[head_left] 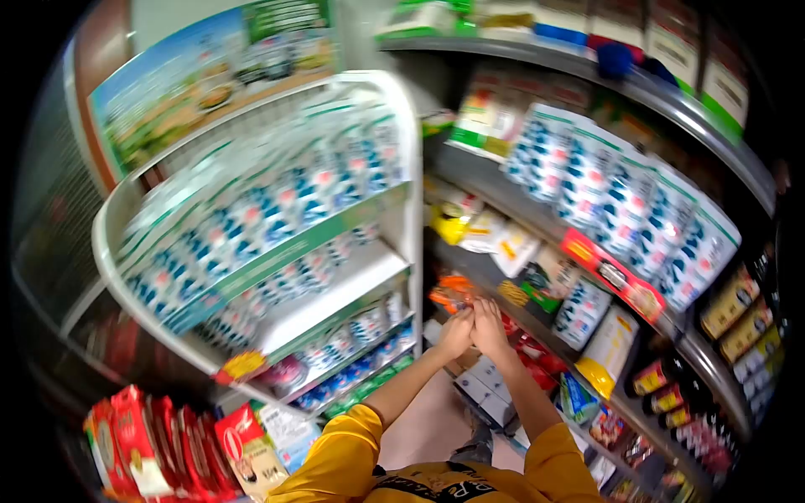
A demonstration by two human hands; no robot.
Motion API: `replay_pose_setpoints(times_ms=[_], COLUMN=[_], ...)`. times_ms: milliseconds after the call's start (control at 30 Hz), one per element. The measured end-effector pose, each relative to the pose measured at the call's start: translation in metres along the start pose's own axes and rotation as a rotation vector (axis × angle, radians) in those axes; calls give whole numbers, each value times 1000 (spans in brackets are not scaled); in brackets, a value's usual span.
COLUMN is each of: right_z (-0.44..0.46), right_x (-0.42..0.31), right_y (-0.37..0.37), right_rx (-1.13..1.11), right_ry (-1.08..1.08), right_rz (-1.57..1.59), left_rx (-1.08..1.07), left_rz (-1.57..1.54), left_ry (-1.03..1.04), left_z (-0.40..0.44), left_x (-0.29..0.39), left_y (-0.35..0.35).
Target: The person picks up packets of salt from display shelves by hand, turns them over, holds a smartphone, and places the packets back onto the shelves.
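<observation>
My left hand (456,332) and my right hand (487,324) are close together, reaching down toward the corner of the dark shelving. Both look closed, with the fingers bent over; what they grip, if anything, is hidden. An orange packet (454,293) lies just beyond my fingertips, and whether they touch it is unclear. Red packets (537,356) fill the low shelf right of my right hand. Below my wrists stands a grey-white box with dark spots (486,387).
A white display rack (414,168) with rows of blue-and-white pouches (251,220) stands left. Dark shelves (470,172) on the right hold more pouches (599,189) and a yellow-and-white bag (605,352). Red bags (138,440) sit at lower left. Pink floor (428,419) shows below my arms.
</observation>
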State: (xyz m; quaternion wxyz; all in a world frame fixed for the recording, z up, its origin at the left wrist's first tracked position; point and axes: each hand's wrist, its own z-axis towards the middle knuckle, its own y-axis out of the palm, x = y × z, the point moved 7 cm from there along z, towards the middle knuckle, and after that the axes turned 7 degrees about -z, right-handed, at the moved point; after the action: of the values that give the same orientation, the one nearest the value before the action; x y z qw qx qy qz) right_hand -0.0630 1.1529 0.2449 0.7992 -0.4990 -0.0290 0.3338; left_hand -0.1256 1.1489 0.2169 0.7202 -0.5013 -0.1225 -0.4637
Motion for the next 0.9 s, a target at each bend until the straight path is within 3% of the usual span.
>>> replay_pose_setpoints(times_ms=[100, 167, 233, 367, 400, 500, 533, 600, 767, 900], right_z=[8, 5, 5, -7, -7, -12, -16, -14, -17, -24], right_x=[-61, -102, -135, -188, -206, -255, -264, -285, -314, -331], right_y=[31, 45, 60, 112, 115, 124, 127, 128, 148, 145], right_rx=[-10, -66, -324, -600, -654, -591, -609, -591, -558, -671], right_ry=[-137, -213, -251, -526, -519, -673, -692, -765, -762, -612], right_rz=[83, 173, 288, 102, 158, 214, 228, 272, 336, 472], left_rx=[213, 235, 204, 136, 203, 380, 435, 471, 486, 546], left_rz=[107, 124, 167, 378, 347, 302, 357, 356, 343, 321], left_ry=[46, -99, -216, -378, -449, -610, -539, -616, -645, -609], left_z=[-46, -81, -109, -171, -184, -215, -225, -244, -291, -326], left_x=[-2, -14, -23, -58, -53, -40, -35, -35, -18, -9], left_y=[-68, -97, -123, -166, -185, -227, -235, -246, -256, -264])
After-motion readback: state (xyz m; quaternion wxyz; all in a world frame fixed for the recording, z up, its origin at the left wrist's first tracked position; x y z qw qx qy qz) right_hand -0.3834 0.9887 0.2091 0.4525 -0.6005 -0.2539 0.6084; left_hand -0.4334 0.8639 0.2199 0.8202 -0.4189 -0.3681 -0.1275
